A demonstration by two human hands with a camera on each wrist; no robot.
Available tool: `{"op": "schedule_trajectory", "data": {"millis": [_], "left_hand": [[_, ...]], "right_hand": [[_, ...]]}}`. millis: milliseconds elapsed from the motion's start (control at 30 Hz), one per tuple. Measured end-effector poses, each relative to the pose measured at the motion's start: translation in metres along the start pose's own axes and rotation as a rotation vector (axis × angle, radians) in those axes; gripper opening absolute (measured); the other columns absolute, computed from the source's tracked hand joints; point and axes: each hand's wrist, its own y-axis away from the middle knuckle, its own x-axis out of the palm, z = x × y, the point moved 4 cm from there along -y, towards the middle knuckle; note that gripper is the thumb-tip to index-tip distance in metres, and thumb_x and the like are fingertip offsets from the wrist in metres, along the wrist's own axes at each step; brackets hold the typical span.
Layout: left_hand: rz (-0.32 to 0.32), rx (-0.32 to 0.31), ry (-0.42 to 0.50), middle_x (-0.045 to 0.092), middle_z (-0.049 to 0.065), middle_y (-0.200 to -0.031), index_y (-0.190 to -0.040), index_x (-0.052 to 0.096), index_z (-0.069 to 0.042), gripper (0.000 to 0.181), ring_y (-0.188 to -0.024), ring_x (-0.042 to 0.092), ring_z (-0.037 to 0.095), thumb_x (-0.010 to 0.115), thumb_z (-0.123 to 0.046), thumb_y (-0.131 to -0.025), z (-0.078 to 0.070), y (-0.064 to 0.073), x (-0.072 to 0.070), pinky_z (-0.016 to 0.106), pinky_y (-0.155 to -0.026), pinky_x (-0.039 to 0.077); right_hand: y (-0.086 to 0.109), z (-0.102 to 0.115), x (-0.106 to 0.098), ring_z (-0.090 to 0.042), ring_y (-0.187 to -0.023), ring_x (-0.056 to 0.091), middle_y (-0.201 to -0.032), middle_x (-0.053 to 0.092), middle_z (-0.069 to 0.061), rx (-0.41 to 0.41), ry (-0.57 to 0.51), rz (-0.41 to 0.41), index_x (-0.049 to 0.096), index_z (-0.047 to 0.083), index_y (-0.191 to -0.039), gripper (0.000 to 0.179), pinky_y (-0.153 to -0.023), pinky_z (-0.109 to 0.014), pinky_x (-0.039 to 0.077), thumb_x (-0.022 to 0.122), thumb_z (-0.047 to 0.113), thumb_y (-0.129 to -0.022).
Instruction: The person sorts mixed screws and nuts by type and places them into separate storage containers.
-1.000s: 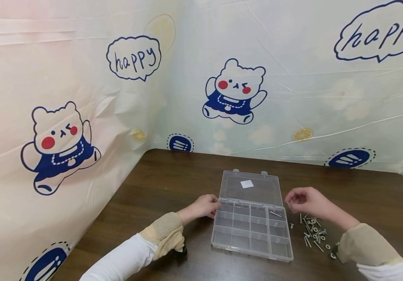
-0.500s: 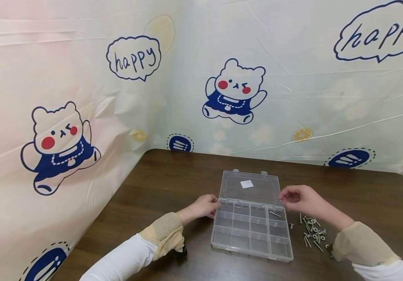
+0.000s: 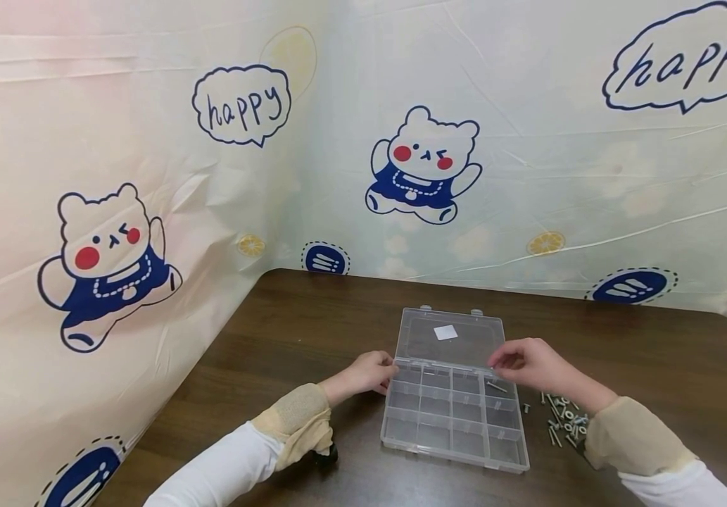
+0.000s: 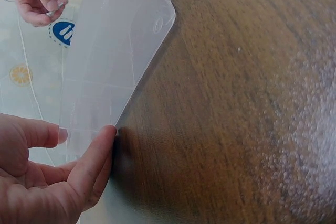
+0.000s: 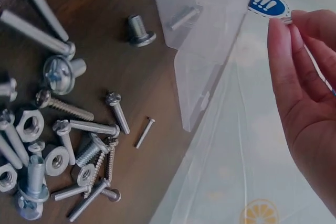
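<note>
My left hand [image 3: 369, 372] holds the left side of a clear plastic compartment box [image 3: 454, 458], thumb and fingers at its edge near the hinge. The lid [image 3: 426, 345] lies folded back, away from me. Over the back right compartment, my right hand [image 3: 533, 362] pinches a small silver screw [image 4: 55, 9]. Only a sliver of it shows between the fingertips in the right wrist view, so its exact type is unclear. One long screw [image 3: 496, 386] lies in the back right compartment.
Loose bolts, screws and nuts [image 5: 56, 161] are heaped on the brown table [image 3: 312, 324] right of the box, partly under the right forearm. A short bolt [image 5: 139, 31] lies apart, closer to the box. A printed curtain [image 3: 528, 176] hangs behind the table.
My right hand has moved left from beside the box to above its back right compartment, still pinching the screw. The left hand and the box have stayed in place.
</note>
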Motion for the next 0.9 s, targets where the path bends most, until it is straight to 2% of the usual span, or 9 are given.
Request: {"op": "schedule_trajectory", "data": {"millis": [200,467,700,900], "left_hand": [[0.004,-0.005,0.000,0.054,0.010,-0.076,-0.095,0.053,0.010,0.016,-0.063,0.054,0.014,0.050,-0.005,-0.089,0.001,0.000,0.000,0.030,-0.060,0.057],[-0.003,0.003,-0.010,0.055,0.011,-0.076,-0.095,0.054,0.011,0.017,-0.064,0.055,0.015,0.050,-0.004,-0.088,0.001,0.000,0.000,0.030,-0.060,0.057],[-0.007,0.002,-0.014,0.055,0.013,-0.076,-0.095,0.054,0.012,0.018,-0.065,0.057,0.017,0.050,-0.004,-0.088,0.000,0.001,0.000,0.029,-0.060,0.057],[0.000,-0.008,-0.022,0.055,0.011,-0.078,-0.099,0.054,0.012,0.020,-0.067,0.057,0.017,0.050,-0.005,-0.089,-0.001,0.001,0.000,0.029,-0.061,0.057]], "right_hand": [[-0.002,-0.002,0.006,-0.008,-0.070,0.055,-0.081,0.063,0.001,0.031,0.049,0.011,0.067,0.005,-0.088,0.010,-0.062,-0.020,0.053,0.068,0.003,-0.078],[-0.001,-0.001,0.006,-0.006,-0.070,0.057,-0.080,0.064,0.001,-0.002,0.106,0.012,0.068,0.006,-0.085,0.009,-0.060,-0.020,0.053,0.068,0.002,-0.077],[0.001,-0.001,-0.001,-0.007,-0.068,0.056,-0.079,0.064,0.003,0.035,0.131,0.000,0.068,0.006,-0.084,0.008,-0.059,-0.019,0.052,0.069,0.003,-0.077],[0.004,-0.001,-0.010,-0.006,-0.068,0.055,-0.079,0.064,0.003,0.026,0.163,-0.025,0.068,0.006,-0.084,0.008,-0.058,-0.020,0.052,0.069,0.004,-0.077]]}}
